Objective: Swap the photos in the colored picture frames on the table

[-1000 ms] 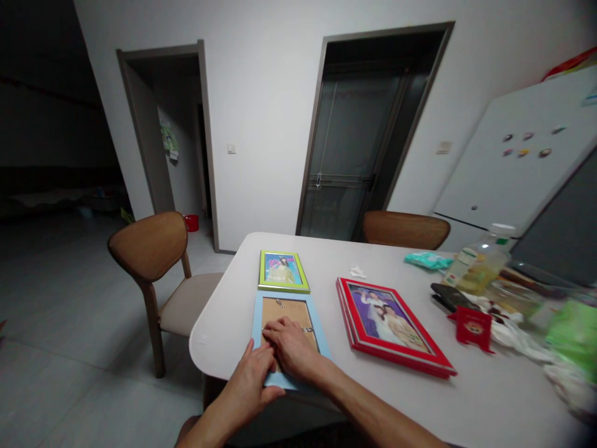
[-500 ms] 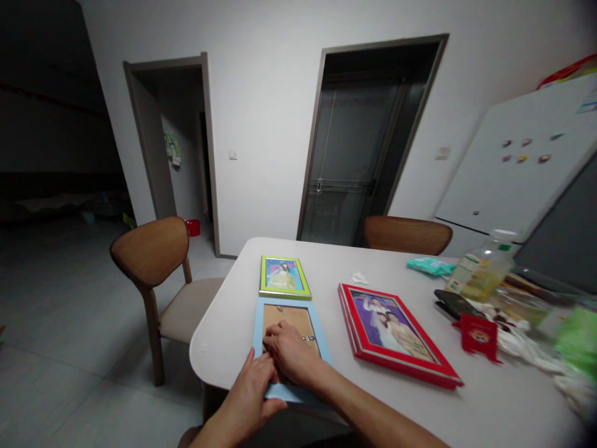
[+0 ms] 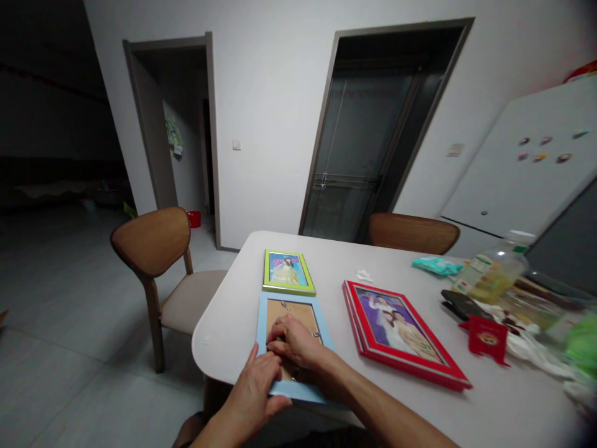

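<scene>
A light blue picture frame (image 3: 262, 320) lies face down near the table's front edge, its brown backing board (image 3: 303, 313) and small metal clips showing. My left hand (image 3: 252, 392) holds the frame's lower left corner, thumb along the front edge and fingers over the left side. My right hand (image 3: 298, 342) rests on the backing, fingers bent and pressed together at the left edge; whatever they pinch is hidden beneath them. A yellow-green picture frame (image 3: 289, 272) lies face up just beyond the blue one. To the right is a stack of red picture frames (image 3: 401, 330).
On the table's right side are a bottle (image 3: 494, 270), a dark phone-like object (image 3: 461, 305), a red packet (image 3: 486, 339), a teal packet (image 3: 437, 266) and crumpled tissue (image 3: 364, 275). Wooden chairs stand at the left (image 3: 153, 242) and the far side (image 3: 413, 232).
The camera view has shifted slightly. My right fingers have curled a little at the backing's left edge, and a clip near the bottom now shows. The left hand keeps its hold on the blue frame.
</scene>
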A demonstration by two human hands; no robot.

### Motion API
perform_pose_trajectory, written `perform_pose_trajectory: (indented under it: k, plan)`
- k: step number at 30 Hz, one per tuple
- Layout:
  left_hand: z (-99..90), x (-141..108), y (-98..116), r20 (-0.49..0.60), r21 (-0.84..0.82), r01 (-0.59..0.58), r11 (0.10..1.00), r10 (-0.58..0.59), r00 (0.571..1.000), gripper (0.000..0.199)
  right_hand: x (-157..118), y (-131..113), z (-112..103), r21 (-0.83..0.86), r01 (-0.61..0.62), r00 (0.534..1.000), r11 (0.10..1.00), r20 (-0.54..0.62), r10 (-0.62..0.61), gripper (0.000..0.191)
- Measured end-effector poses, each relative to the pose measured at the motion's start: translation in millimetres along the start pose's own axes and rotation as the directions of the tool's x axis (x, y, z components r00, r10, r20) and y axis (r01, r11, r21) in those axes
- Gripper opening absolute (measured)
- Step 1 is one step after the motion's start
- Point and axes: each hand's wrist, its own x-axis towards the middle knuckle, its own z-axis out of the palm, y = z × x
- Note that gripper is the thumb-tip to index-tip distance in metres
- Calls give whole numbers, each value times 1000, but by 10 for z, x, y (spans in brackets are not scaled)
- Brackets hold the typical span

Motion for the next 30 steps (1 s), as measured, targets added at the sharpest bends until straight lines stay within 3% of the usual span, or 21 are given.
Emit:
perform_pose_trajectory:
  k: [3,8,16,24,30]
  plan:
    - [10,-12,-7,-1,-3,-4,1000,4,1000,24,22,-45,37,-51,-41,999,998,-34,40,14]
    - [51,-35,-20,-13,-7,3,1000,-3,1000,33,72,-68,149,-117,-222,964,968,-174,200,15]
    - [-1,-28,31,-11,-15,19,1000,-19,1000,31,-22,-21,167,-150,-105,986,983,-143,83,19]
    - [-9,-30,43,-5,-19,35,999,-35,999,26,70,-21,186,-136,-247,955,959,-201,217,14]
    - [6,-25,27,-3,-31,44,999,-44,999,27,40,-31,179,-138,-233,958,963,-202,203,15]
